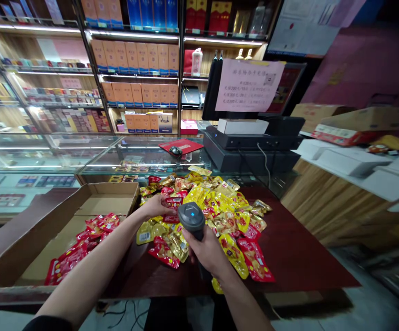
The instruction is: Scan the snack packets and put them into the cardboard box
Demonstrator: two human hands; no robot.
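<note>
My right hand (208,248) is wrapped round the handle of a black barcode scanner (191,217), whose top shows a small blue light. Just left of the scanner head, my left hand (157,207) grips a red snack packet (173,209) by its left side. Under and around both hands spreads a pile of yellow, gold and red snack packets (227,202) on the dark red table (299,248). Left of my left forearm, an open cardboard box (108,202) holds several red packets (66,262).
Behind the pile is a glass counter (133,151) with a mouse (175,151) on a red mat (189,146). A monitor with a paper sign (247,85) stands behind a black cash drawer (251,156). White boxes (351,161) are at the right, stocked shelves (137,76) behind.
</note>
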